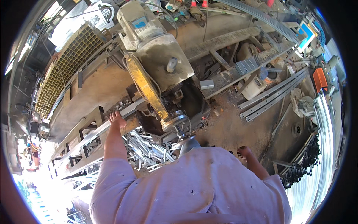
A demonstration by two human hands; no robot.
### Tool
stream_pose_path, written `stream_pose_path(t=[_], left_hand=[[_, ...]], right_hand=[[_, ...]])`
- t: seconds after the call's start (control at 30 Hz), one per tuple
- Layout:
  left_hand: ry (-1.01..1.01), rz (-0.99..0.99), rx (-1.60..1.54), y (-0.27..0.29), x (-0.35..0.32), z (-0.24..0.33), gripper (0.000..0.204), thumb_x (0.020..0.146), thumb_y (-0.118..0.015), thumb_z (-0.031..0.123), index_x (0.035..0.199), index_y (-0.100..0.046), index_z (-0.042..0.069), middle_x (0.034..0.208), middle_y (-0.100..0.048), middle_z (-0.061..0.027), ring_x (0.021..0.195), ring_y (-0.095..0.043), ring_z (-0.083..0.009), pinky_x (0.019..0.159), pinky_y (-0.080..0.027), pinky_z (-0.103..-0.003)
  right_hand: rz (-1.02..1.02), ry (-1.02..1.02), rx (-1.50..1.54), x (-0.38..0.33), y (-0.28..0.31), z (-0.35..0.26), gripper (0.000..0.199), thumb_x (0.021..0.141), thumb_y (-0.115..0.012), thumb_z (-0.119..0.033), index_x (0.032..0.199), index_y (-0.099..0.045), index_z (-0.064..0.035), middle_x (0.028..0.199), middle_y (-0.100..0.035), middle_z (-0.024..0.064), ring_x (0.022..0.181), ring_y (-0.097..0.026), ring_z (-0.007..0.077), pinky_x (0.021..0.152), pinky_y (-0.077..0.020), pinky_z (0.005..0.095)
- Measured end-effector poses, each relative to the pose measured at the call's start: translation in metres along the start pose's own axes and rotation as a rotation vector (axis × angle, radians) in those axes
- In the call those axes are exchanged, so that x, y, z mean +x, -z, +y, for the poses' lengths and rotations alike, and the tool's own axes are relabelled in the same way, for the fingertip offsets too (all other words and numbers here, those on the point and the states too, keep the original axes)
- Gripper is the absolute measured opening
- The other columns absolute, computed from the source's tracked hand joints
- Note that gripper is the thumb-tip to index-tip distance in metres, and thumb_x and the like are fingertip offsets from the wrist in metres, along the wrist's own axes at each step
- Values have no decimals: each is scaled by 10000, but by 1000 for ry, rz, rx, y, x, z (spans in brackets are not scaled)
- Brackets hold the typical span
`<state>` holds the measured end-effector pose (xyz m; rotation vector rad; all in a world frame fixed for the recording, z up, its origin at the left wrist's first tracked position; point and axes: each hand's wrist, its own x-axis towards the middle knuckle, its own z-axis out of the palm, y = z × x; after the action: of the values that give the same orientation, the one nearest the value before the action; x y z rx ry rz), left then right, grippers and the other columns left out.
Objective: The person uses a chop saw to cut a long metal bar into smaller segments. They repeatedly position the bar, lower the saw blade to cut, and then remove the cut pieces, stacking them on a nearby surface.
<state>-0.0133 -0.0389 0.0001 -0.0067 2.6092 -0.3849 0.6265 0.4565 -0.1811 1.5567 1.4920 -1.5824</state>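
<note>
My left hand [117, 120] lies on a long metal tube [130, 108] with its fingers stretched and spread. The tube runs along a rail frame up to a large cutting machine [164, 61]. A yellow arm [146, 87] slopes down the machine's front toward a round metal wheel [174, 120]. My right hand [245, 152] hangs low at my right side, away from the machine. Its fingers look loosely bent and apart, and nothing shows in them; part of the hand is hard to make out.
Cut metal pieces [147, 147] lie heaped under the machine's left side. Yellow grating [71, 69] leans at the far left. Perforated metal bars [276, 95] lie on the right floor, near an orange box [320, 79]. Long bundled tubes [320, 149] line the right edge.
</note>
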Motion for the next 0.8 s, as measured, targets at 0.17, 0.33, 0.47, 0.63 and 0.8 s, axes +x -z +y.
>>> stream_pose_path(t=[0.17, 0.33, 0.47, 0.63, 0.8], left_hand=[[8, 6, -13, -1, -3, -1, 1177, 697, -771, 216, 1631, -56, 183, 1707, -9, -141, 1575, 35, -348, 1261, -35, -493], [0, 23, -42, 3, -12, 1, 1164, 702, -779, 200, 1631, -79, 163, 1705, -41, -138, 1575, 17, -344, 1264, -41, -492], [-12, 38, -54, 4, -12, 4, 1153, 700, -781, 199, 1628, -99, 159, 1705, -51, -128, 1575, 12, -344, 1265, -46, -491], [-12, 44, -65, 2, -12, 3, 1147, 692, -783, 213, 1625, -118, 157, 1705, -58, -119, 1575, 5, -342, 1265, -47, -486], [-24, 64, -85, -1, -11, -2, 1122, 694, -753, 212, 1624, -128, 153, 1703, -72, -117, 1575, -9, -340, 1265, -37, -476]], right_hand=[[-25, -6, 19, 2, 3, -5, 289, 966, -652, -295, 1139, -639, -64, 864, -690, 77, 582, -607, 176, 505, -484, 352], [-3, -27, 43, -3, 0, -13, 313, 971, -650, -309, 1163, -641, -63, 898, -699, 69, 605, -616, 179, 522, -492, 356], [32, -14, -8, -2, 1, -15, 313, 974, -652, -326, 1145, -649, -64, 893, -701, 65, 605, -612, 179, 526, -493, 356], [27, 14, -23, -8, -1, -23, 288, 974, -653, -325, 1085, -646, -60, 797, -669, 56, 570, -578, 169, 488, -457, 347], [35, -23, -6, -18, -3, -32, 254, 974, -657, -302, 1053, -641, -61, 740, -637, 51, 546, -555, 161, 456, -422, 342]])
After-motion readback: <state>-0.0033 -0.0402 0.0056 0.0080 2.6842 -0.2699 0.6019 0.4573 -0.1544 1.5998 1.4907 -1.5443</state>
